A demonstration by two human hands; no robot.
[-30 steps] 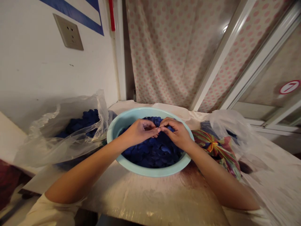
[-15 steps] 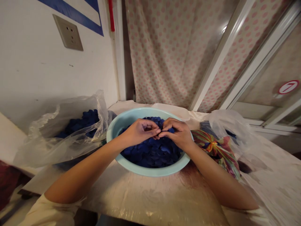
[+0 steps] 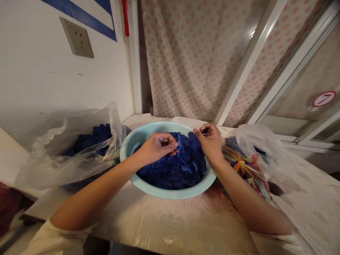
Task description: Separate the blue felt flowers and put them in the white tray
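Two bare hands work within my view: the left hand (image 3: pixel 158 147) rests low over the basin with its fingers curled together, and the right hand (image 3: pixel 209 140) is raised near the far right rim, its fingers pinched together on something I cannot make out. Blue petal-shaped pieces (image 3: pixel 174 170) heap inside a pale turquoise plastic basin (image 3: pixel 172 193), central on the surface (image 3: pixel 170 226) and within both hands' reach. A clear plastic bag (image 3: pixel 87 122) on the left holds more.

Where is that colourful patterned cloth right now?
In the head view, the colourful patterned cloth lies right of the pale blue basin, beside the right forearm, just below a clear plastic bag.
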